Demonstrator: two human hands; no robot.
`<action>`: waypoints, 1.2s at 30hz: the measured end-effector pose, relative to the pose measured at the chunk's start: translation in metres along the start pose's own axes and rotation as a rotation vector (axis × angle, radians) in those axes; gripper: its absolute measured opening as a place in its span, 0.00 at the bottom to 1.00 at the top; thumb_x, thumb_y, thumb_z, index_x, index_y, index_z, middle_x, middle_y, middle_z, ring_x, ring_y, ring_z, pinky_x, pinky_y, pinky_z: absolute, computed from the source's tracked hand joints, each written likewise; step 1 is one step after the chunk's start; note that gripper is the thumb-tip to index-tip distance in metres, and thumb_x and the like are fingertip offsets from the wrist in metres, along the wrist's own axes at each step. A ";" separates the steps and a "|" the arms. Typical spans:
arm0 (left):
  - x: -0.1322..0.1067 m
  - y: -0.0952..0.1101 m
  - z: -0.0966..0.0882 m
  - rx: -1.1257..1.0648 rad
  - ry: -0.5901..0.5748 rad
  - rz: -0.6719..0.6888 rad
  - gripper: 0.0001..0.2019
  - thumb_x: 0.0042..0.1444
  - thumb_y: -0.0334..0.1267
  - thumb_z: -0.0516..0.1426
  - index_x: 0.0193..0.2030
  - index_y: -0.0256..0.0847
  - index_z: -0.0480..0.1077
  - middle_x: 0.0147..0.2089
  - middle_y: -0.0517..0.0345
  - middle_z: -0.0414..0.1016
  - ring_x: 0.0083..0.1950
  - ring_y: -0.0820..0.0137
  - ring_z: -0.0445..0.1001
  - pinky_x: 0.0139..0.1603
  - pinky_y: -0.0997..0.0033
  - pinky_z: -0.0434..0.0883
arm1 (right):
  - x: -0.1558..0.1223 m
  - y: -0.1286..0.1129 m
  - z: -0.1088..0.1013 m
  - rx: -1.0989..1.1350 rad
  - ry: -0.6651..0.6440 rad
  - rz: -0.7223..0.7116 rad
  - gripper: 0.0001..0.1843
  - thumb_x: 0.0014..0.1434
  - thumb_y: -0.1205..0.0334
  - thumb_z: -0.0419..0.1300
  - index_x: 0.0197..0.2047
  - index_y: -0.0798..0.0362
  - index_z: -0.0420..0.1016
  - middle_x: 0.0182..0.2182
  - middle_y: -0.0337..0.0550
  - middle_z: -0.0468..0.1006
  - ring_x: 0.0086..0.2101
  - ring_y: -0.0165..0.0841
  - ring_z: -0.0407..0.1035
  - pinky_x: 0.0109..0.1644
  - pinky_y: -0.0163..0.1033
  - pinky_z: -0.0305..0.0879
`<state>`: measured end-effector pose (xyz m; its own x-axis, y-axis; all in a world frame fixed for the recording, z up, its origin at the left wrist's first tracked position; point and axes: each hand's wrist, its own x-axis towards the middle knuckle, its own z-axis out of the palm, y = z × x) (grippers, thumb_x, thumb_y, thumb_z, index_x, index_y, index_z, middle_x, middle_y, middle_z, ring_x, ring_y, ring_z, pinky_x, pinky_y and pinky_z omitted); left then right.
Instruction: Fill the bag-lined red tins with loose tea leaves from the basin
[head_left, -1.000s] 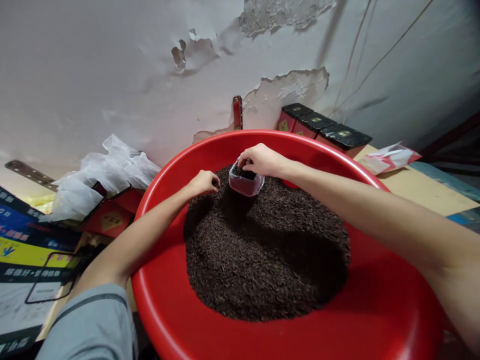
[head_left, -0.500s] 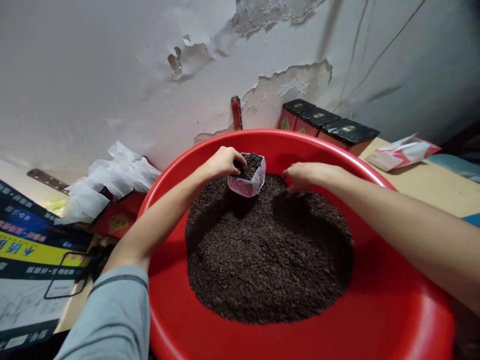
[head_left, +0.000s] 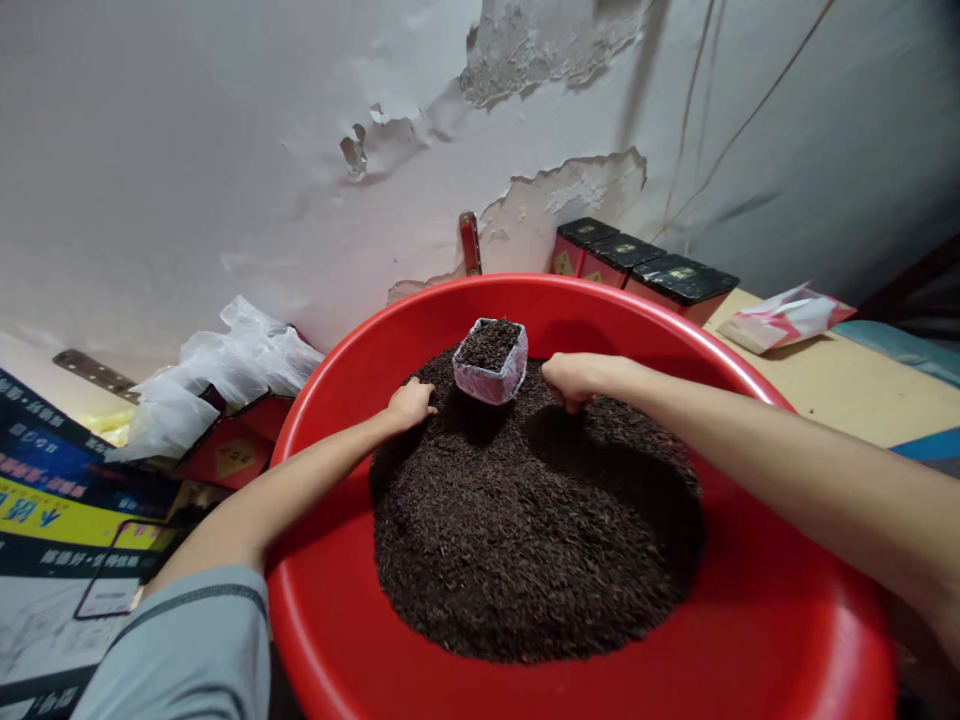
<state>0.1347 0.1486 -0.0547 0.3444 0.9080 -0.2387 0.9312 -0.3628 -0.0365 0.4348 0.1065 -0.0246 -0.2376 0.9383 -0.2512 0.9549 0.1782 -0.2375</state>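
Observation:
A wide red basin (head_left: 502, 690) holds a broad heap of dark dried tea leaves (head_left: 517, 540). Near the far side of the heap stands a square container (head_left: 489, 386) lined with clear plastic film and filled to the top with the same leaves. My left hand (head_left: 412, 403) is at the heap's left edge, fingers curled down into the leaves, apart from the container. To the container's right, my right hand (head_left: 571, 380) is closed at the leaves, its fingertips partly hidden underneath. Neither hand touches the container.
Black-lidded red tins (head_left: 679, 277) line the wall behind the basin. A red-and-white packet (head_left: 780, 318) lies on the tan surface at right. Left are white plastic bags (head_left: 214, 375), a red box (head_left: 229, 452) and a printed carton (head_left: 52, 530). The wall is peeling.
My left hand has let go of the filled container's rim and moved left and down to the tea leaves. My right hand has shifted slightly left and its fingers have curled in.

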 end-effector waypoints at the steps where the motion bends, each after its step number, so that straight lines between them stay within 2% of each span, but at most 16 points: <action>1: -0.002 -0.001 0.003 -0.007 0.004 0.022 0.16 0.60 0.34 0.65 0.56 0.38 0.80 0.60 0.37 0.78 0.59 0.55 0.80 0.59 0.64 0.75 | -0.002 0.001 -0.010 0.014 0.013 -0.047 0.10 0.42 0.75 0.74 0.22 0.53 0.81 0.22 0.41 0.81 0.30 0.39 0.79 0.42 0.42 0.76; 3: -0.001 -0.003 0.000 -0.039 -0.006 0.070 0.11 0.58 0.26 0.63 0.47 0.37 0.82 0.53 0.42 0.82 0.55 0.59 0.81 0.57 0.67 0.75 | -0.002 -0.001 -0.032 -0.006 0.034 -0.117 0.06 0.48 0.72 0.72 0.29 0.53 0.85 0.27 0.43 0.83 0.32 0.38 0.80 0.45 0.41 0.75; 6: 0.009 -0.007 -0.028 -0.132 -0.006 0.124 0.09 0.54 0.23 0.64 0.38 0.37 0.83 0.39 0.51 0.84 0.44 0.65 0.82 0.49 0.71 0.75 | 0.009 -0.013 -0.061 0.058 0.281 -0.170 0.08 0.54 0.69 0.70 0.38 0.51 0.88 0.34 0.43 0.86 0.37 0.37 0.80 0.50 0.41 0.75; 9: 0.026 -0.003 -0.070 -0.386 0.164 0.183 0.05 0.51 0.25 0.68 0.35 0.34 0.83 0.35 0.51 0.83 0.39 0.68 0.81 0.48 0.71 0.75 | 0.029 -0.029 -0.078 0.101 0.415 -0.179 0.11 0.54 0.70 0.70 0.41 0.50 0.88 0.36 0.42 0.87 0.39 0.37 0.80 0.52 0.40 0.75; 11: 0.037 0.007 -0.097 -0.580 0.294 0.210 0.05 0.50 0.26 0.69 0.35 0.34 0.83 0.32 0.53 0.83 0.35 0.70 0.79 0.46 0.70 0.76 | 0.042 -0.039 -0.085 0.117 0.431 -0.164 0.13 0.53 0.71 0.70 0.43 0.52 0.89 0.37 0.44 0.87 0.40 0.38 0.81 0.52 0.40 0.75; 14: 0.053 0.031 -0.122 -0.747 0.365 0.215 0.05 0.51 0.26 0.69 0.36 0.35 0.83 0.28 0.57 0.81 0.30 0.72 0.77 0.41 0.71 0.77 | 0.056 -0.050 -0.091 0.157 0.427 -0.139 0.13 0.54 0.71 0.69 0.44 0.56 0.89 0.38 0.47 0.87 0.40 0.40 0.81 0.50 0.39 0.74; 17: 0.063 0.052 -0.128 -0.805 0.359 0.198 0.06 0.52 0.24 0.68 0.37 0.33 0.83 0.28 0.57 0.81 0.29 0.74 0.77 0.40 0.72 0.77 | 0.062 -0.052 -0.092 0.176 0.420 -0.086 0.12 0.55 0.68 0.70 0.44 0.58 0.89 0.36 0.48 0.86 0.39 0.40 0.80 0.47 0.39 0.74; 20: 0.067 0.062 -0.126 -0.875 0.319 0.173 0.06 0.53 0.21 0.67 0.36 0.31 0.82 0.29 0.56 0.81 0.30 0.75 0.76 0.41 0.71 0.77 | 0.063 -0.048 -0.090 0.211 0.430 -0.047 0.13 0.55 0.68 0.70 0.45 0.59 0.88 0.35 0.48 0.86 0.38 0.39 0.80 0.47 0.38 0.73; 26: 0.065 0.065 -0.126 -1.137 0.197 0.162 0.06 0.57 0.19 0.63 0.34 0.30 0.79 0.29 0.56 0.80 0.31 0.75 0.77 0.46 0.68 0.78 | 0.060 -0.042 -0.086 0.435 0.383 -0.007 0.16 0.54 0.70 0.69 0.47 0.60 0.88 0.33 0.47 0.86 0.37 0.38 0.80 0.43 0.37 0.74; 30: 0.067 0.067 -0.125 -1.219 0.166 0.119 0.06 0.64 0.22 0.59 0.39 0.31 0.78 0.31 0.55 0.80 0.29 0.77 0.74 0.46 0.68 0.78 | 0.060 -0.040 -0.086 0.485 0.391 -0.011 0.17 0.53 0.73 0.68 0.47 0.60 0.87 0.33 0.47 0.86 0.37 0.37 0.79 0.45 0.38 0.74; 33: 0.066 0.069 -0.127 -1.231 0.134 0.084 0.09 0.66 0.23 0.56 0.45 0.32 0.78 0.36 0.53 0.81 0.31 0.77 0.76 0.44 0.69 0.78 | 0.062 -0.036 -0.084 0.522 0.395 -0.022 0.17 0.52 0.73 0.68 0.46 0.59 0.88 0.34 0.45 0.86 0.36 0.36 0.79 0.45 0.38 0.75; 36: 0.062 0.068 -0.130 -1.191 0.099 0.107 0.11 0.66 0.24 0.56 0.52 0.32 0.77 0.47 0.46 0.83 0.38 0.74 0.80 0.44 0.70 0.78 | 0.060 -0.033 -0.083 0.527 0.390 -0.044 0.16 0.52 0.73 0.68 0.45 0.57 0.88 0.35 0.44 0.86 0.37 0.37 0.80 0.48 0.39 0.75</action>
<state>0.2350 0.2075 0.0544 0.3857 0.9162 -0.1086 0.4050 -0.0624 0.9122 0.4042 0.1822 0.0461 -0.0976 0.9898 0.1041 0.7074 0.1426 -0.6923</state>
